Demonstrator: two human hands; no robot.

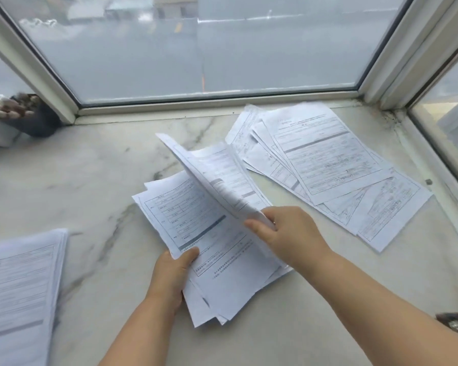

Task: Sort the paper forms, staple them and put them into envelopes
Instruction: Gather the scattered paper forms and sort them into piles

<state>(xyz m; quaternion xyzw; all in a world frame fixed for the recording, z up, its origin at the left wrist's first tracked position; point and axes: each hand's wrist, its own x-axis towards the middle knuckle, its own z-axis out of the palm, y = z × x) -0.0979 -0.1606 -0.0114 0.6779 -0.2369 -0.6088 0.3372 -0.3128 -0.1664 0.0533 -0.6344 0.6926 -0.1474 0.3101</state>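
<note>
A loose stack of printed forms lies on the marble sill in front of me. My left hand grips the stack's lower left edge, thumb on top. My right hand pinches the near edge of the top sheet, which stands lifted and curled up toward the window. A fanned pile of forms is spread to the right, by the window corner. Another neat pile of forms sits at the lower left edge of view.
The marble sill is bounded by white window frames at the back and both sides. A dark object next to a white planter sits in the far left corner. Something small lies near the right frame.
</note>
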